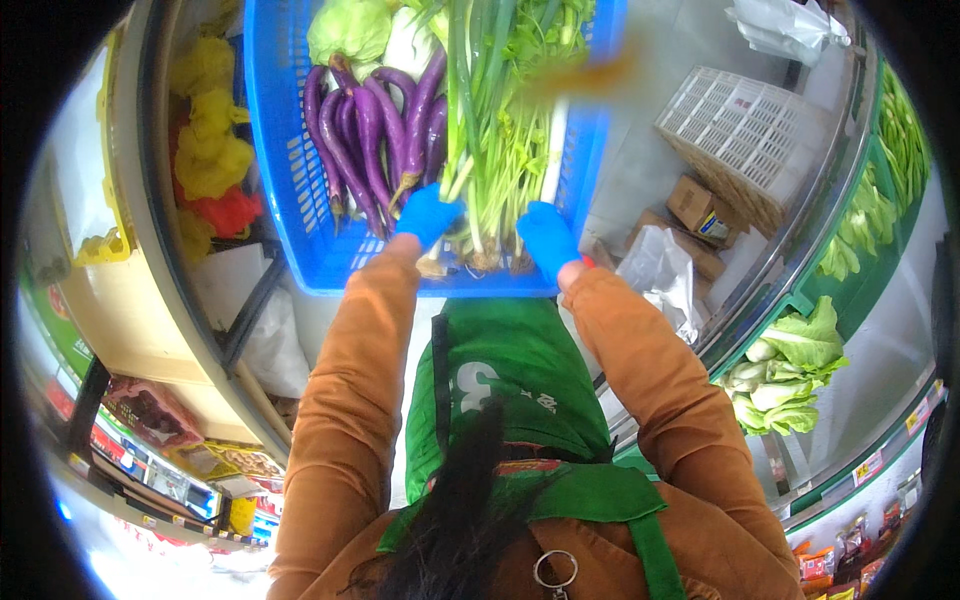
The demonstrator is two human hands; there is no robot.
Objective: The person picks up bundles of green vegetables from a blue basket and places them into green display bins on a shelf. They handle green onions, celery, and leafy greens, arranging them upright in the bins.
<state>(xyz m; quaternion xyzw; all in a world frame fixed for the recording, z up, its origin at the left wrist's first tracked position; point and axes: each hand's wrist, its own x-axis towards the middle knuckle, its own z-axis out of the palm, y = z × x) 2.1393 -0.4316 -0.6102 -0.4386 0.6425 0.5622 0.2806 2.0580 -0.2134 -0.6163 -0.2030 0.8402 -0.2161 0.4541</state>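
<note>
A blue plastic crate (264, 150) with slotted sides lies before me. My left hand (429, 216), in a blue glove, curls at the lower ends of the scallions (472, 82). My right hand (550, 236), gloved the same way, is closed at the base of a thick white leek stalk (555, 146), by the crate's right wall. Some fingertips of both hands are hidden. Leafy celery (504, 161) with roots toward me lies between the hands. Several purple eggplants (369, 127) fill the left side. Behind them are a round cabbage (349, 30) and a pale napa cabbage (410, 41).
To the right are a white slotted crate (739, 112), a cardboard box (697, 204) and a clear plastic bag (660, 266). Leafy greens (791, 367) sit on the right-hand shelf. Yellow net bags (214, 127) and a shelf edge (180, 292) are at left. A blurred orange-brown shape (581, 79) hangs near the lens.
</note>
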